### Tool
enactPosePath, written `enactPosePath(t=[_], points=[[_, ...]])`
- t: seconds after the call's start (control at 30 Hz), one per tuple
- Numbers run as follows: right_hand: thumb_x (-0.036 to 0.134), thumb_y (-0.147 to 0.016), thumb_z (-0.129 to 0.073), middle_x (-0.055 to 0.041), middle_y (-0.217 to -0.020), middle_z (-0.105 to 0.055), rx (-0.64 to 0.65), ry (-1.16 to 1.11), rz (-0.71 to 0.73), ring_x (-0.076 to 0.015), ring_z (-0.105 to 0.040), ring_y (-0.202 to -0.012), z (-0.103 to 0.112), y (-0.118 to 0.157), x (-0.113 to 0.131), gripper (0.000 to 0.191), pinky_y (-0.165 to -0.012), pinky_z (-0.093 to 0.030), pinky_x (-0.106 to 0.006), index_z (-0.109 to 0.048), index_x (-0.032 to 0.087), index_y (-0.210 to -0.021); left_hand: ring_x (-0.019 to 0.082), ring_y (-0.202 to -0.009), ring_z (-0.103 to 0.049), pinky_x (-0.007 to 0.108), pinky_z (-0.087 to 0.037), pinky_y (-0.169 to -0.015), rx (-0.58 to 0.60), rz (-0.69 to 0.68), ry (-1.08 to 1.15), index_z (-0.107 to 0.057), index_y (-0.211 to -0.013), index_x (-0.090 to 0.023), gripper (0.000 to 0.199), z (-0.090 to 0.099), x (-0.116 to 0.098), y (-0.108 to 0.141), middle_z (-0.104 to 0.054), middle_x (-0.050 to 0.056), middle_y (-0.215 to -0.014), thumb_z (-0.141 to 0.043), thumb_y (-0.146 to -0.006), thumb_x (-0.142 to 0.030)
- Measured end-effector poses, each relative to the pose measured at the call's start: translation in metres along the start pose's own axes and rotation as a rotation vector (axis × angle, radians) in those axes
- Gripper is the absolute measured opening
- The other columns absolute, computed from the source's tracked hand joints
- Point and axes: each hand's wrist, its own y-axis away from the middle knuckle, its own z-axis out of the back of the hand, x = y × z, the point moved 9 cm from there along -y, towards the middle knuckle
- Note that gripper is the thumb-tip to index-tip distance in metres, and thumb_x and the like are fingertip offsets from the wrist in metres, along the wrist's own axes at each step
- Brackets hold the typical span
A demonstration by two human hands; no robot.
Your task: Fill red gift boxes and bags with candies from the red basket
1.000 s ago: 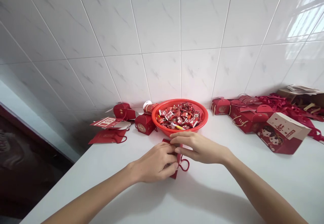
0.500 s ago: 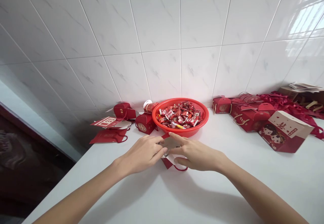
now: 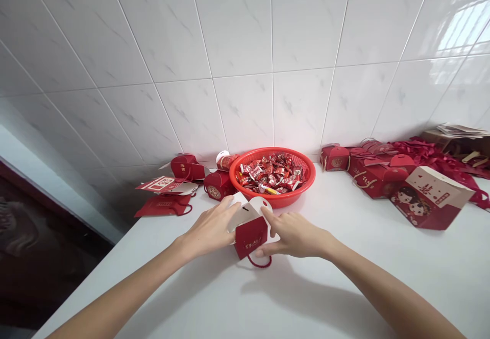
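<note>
A small red box [image 3: 250, 237] with white inner flaps standing up sits on the white table, its dark red cord handle hanging toward me. My left hand [image 3: 214, 229] holds the box's left side, fingers along the raised white flap and thumb near the red face. On the right side, my right hand [image 3: 289, 234] has its index finger at the rounded flap and its thumb low beside the cord. Just behind the box stands a red basket [image 3: 283, 201] filled with wrapped candies [image 3: 271, 173].
Left of the basket are red boxes [image 3: 218, 185] and flat red bags [image 3: 161, 204]. At the right stand more red boxes [image 3: 383, 178], a larger box with cartoon figures [image 3: 429, 201] and dark red ribbons [image 3: 424, 155]. A tiled wall [image 3: 245, 109] rises behind.
The box's red face has turned into view and its white flaps now stand up. My hands have moved apart to its two sides.
</note>
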Motion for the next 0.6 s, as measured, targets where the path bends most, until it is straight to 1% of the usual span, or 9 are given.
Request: enactPosePath(t=[0.07,0.13,0.2,0.23,0.27,0.37,0.47,0.53,0.6], points=[[0.073,-0.093,-0.039,-0.0085,-0.079,-0.067,-0.029,0.026,-0.024,-0.0242,-0.062,-0.069,0.001,0.001,-0.001,0.075,-0.058,-0.034,-0.030,-0.045,0.011,-0.135,0.034,-0.124,-0.059,0.044,-0.054,-0.093,-0.012,-0.005,0.027,-0.046,-0.145,-0.026,0.061,-0.004,0.002,0.000,-0.048,0.012,-0.148,-0.054,-0.087,-0.045],[0.069,-0.098,-0.025,-0.0079,-0.075,-0.065,-0.088,0.055,-0.073,-0.0225,-0.060,-0.067,0.008,0.002,-0.003,0.066,-0.058,-0.032,-0.030,-0.059,0.015,-0.114,0.033,-0.131,-0.053,0.046,-0.049,-0.103,-0.038,-0.037,0.057,-0.043,-0.148,-0.024,0.065,-0.009,-0.001,0.000,-0.051,0.012,-0.147,-0.055,-0.087,-0.044],[0.066,-0.100,-0.021,-0.0073,-0.073,-0.064,-0.132,0.055,-0.142,-0.0209,-0.060,-0.066,0.015,0.003,-0.008,0.065,-0.058,-0.030,-0.030,-0.063,0.017,-0.091,0.031,-0.129,-0.055,0.046,-0.049,-0.103,-0.081,-0.078,0.097,-0.045,-0.146,-0.023,0.062,-0.013,-0.007,-0.001,-0.054,0.012,-0.144,-0.054,-0.088,-0.041],[0.066,-0.100,-0.023,-0.0069,-0.072,-0.064,-0.142,0.047,-0.176,-0.0204,-0.060,-0.065,0.018,0.004,-0.011,0.064,-0.058,-0.030,-0.030,-0.063,0.018,-0.085,0.030,-0.127,-0.056,0.046,-0.050,-0.101,-0.111,-0.101,0.115,-0.047,-0.144,-0.022,0.059,-0.015,-0.011,-0.001,-0.055,0.013,-0.143,-0.054,-0.088,-0.040],[0.067,-0.099,-0.026,-0.0066,-0.071,-0.064,-0.144,0.037,-0.206,-0.0200,-0.059,-0.065,0.021,0.005,-0.014,0.063,-0.057,-0.030,-0.030,-0.062,0.018,-0.082,0.030,-0.124,-0.058,0.046,-0.052,-0.099,-0.149,-0.128,0.128,-0.049,-0.141,-0.020,0.056,-0.016,-0.016,-0.003,-0.057,0.014,-0.141,-0.054,-0.089,-0.040],[0.065,-0.098,-0.037,-0.0069,-0.074,-0.066,-0.141,0.038,-0.266,-0.0208,-0.060,-0.067,0.030,0.012,-0.023,0.055,-0.056,-0.031,-0.030,-0.063,0.018,-0.085,0.030,-0.120,-0.060,0.046,-0.054,-0.095,-0.286,-0.206,0.145,-0.056,-0.132,-0.017,0.046,-0.019,-0.031,-0.008,-0.058,0.017,-0.137,-0.053,-0.091,-0.038],[0.061,-0.095,-0.049,-0.0077,-0.082,-0.068,-0.178,0.057,-0.262,-0.0222,-0.062,-0.074,0.043,0.022,-0.031,0.045,-0.059,-0.034,-0.029,-0.064,0.018,-0.091,0.028,-0.110,-0.065,0.041,-0.058,-0.082,-0.376,-0.239,0.176,-0.060,-0.125,-0.017,0.039,-0.013,-0.042,-0.013,-0.061,0.015,-0.131,-0.051,-0.094,-0.038],[0.058,-0.093,-0.055,-0.0065,-0.085,-0.069,-0.208,0.033,-0.230,-0.0214,-0.063,-0.074,0.052,0.030,-0.034,0.040,-0.060,-0.036,-0.029,-0.064,0.019,-0.093,0.023,-0.098,-0.067,0.035,-0.057,-0.074,-0.417,-0.271,0.256,-0.064,-0.115,-0.018,0.032,0.002,-0.048,-0.009,-0.065,0.012,-0.122,-0.051,-0.095,-0.038],[0.055,-0.093,-0.055,-0.0047,-0.082,-0.069,-0.241,-0.015,-0.208,-0.0195,-0.062,-0.071,0.060,0.037,-0.037,0.036,-0.060,-0.038,-0.028,-0.065,0.021,-0.093,0.018,-0.086,-0.066,0.031,-0.054,-0.069,-0.474,-0.372,0.349,-0.068,-0.101,-0.019,0.026,0.026,-0.056,0.004,-0.069,0.008,-0.107,-0.048,-0.097,-0.037]])
